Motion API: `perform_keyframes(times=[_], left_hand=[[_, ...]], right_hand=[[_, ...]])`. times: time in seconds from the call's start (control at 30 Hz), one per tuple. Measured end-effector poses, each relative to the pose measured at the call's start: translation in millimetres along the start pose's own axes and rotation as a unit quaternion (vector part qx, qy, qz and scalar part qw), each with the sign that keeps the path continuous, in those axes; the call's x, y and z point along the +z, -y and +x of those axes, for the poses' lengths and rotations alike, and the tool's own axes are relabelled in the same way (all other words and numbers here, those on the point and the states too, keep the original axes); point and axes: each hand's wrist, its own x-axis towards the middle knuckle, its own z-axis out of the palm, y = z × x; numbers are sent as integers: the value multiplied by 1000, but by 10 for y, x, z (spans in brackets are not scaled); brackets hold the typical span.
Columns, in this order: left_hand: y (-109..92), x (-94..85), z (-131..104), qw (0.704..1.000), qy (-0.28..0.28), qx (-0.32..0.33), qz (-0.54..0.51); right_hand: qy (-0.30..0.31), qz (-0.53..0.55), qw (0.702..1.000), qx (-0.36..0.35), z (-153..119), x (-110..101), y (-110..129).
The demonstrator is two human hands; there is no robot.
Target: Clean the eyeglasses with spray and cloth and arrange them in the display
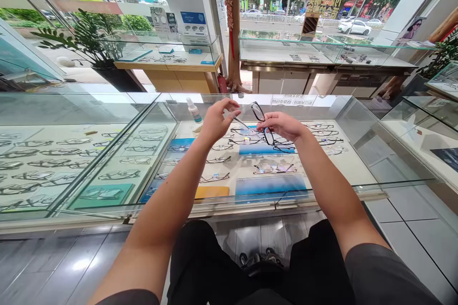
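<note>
A pair of dark-framed eyeglasses [258, 112] is held up above the glass counter, turned so that its two lenses stand one over the other. My right hand [282, 125] grips the frame near the middle with thumb and fingers. At the other side, my left hand [219, 121] has its thumb and index finger at the end of one temple arm, which slants down toward the lenses. A spray bottle [194, 110] stands just beyond my left hand. Under the counter's glass, several eyeglasses [275, 167] lie in rows, some above blue cards [272, 189].
The display counter [250, 204] runs across in front of me, with more glasses in its left section [46, 164]. An orange case [212, 192] lies inside near the front. Farther back are other glass cabinets [286, 52], a wooden post [234, 24] and a potted plant [91, 40].
</note>
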Motion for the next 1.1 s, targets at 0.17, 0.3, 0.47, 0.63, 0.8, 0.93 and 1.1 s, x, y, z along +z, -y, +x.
perform_keyframes(times=[0.17, 0.3, 0.47, 0.63, 0.8, 0.93, 1.1], left_hand=[[-12, 24, -4, 990, -125, 44, 58], [-88, 62, -38, 971, -233, 37, 48], [-195, 207, -106, 974, -203, -47, -91], [-169, 321, -108, 934, -201, -194, -223], [-203, 331, -78, 862, -115, -347, -352], [-277, 329, -98, 835, -21, -377, -401], [-312, 362, -153, 846, 33, -350, -400]], right_hand=[[-21, 85, 996, -27, 8, -24, -10], [-57, 139, 987, -62, 12, -24, 4], [-78, 168, 978, -92, 20, 12, 8], [-89, 157, 977, -109, 29, 56, -13], [-110, 165, 970, -141, 59, 97, -41], [-134, 172, 963, -158, 83, 115, -64], [-146, 180, 958, -168, 107, 155, -93]])
